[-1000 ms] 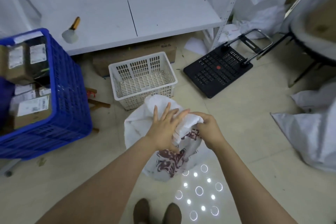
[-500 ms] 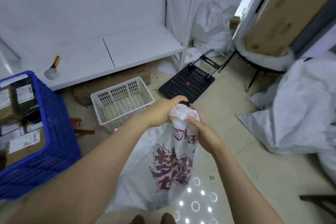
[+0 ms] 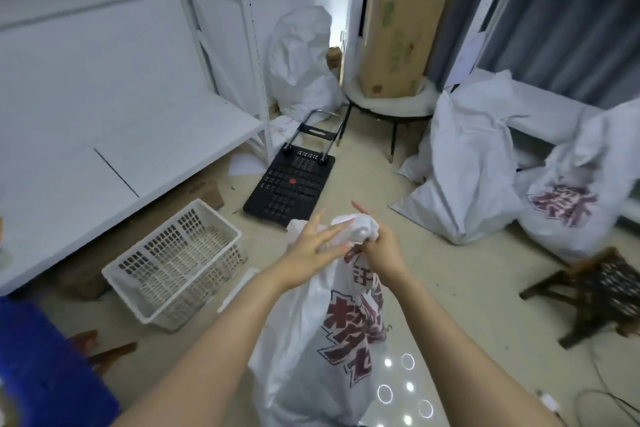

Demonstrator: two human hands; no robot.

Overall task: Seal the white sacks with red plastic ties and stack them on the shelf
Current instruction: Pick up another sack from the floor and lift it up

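Note:
A white sack (image 3: 322, 333) with dark red printed characters stands on the floor in front of me. Its top is gathered into a bunch. My right hand (image 3: 381, 250) grips the bunched neck from the right. My left hand (image 3: 311, 246) lies against the bunch from the left with its fingers spread and straight. No red tie is visible. The white shelf (image 3: 114, 135) runs along the left wall, its low board bare.
A white slatted basket (image 3: 173, 263) sits on the floor at left, a blue crate (image 3: 45, 371) at lower left. A black folding trolley (image 3: 294, 180) lies ahead. More white sacks (image 3: 464, 163) pile at right beside a dark wooden stool (image 3: 602, 291). A chair carries a cardboard box (image 3: 398, 35).
The view has swung up and to the right. The sack's neck stays bunched in my right hand; my left hand has let go of the bunch and spread its fingers.

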